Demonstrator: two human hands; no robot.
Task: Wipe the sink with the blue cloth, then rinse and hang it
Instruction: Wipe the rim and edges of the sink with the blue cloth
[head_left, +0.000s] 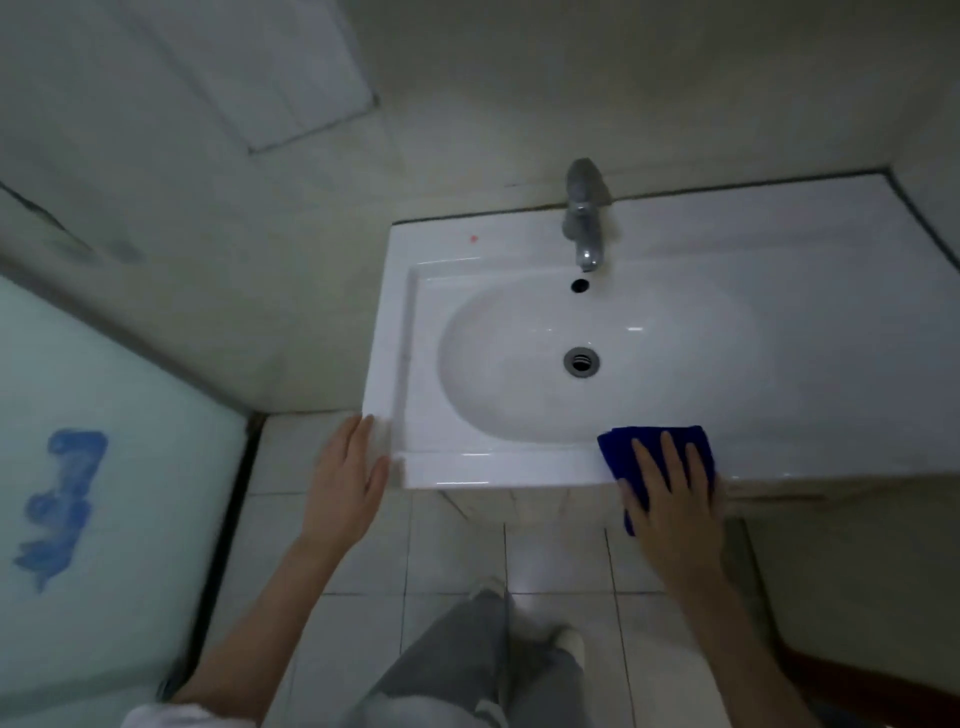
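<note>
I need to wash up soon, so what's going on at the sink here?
A person stands at the white sink, wiping it. The right hand presses a folded blue cloth flat on the front rim, with one end of the cloth hanging over the edge. The left hand rests open against the front left corner. No water shows at the tap, so rinsing and hanging are not yet done.

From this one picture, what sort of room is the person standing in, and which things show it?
Most likely a bathroom or washroom: a white sink with a chrome tap, a tiled floor, and a frosted glass panel on the left.
</note>
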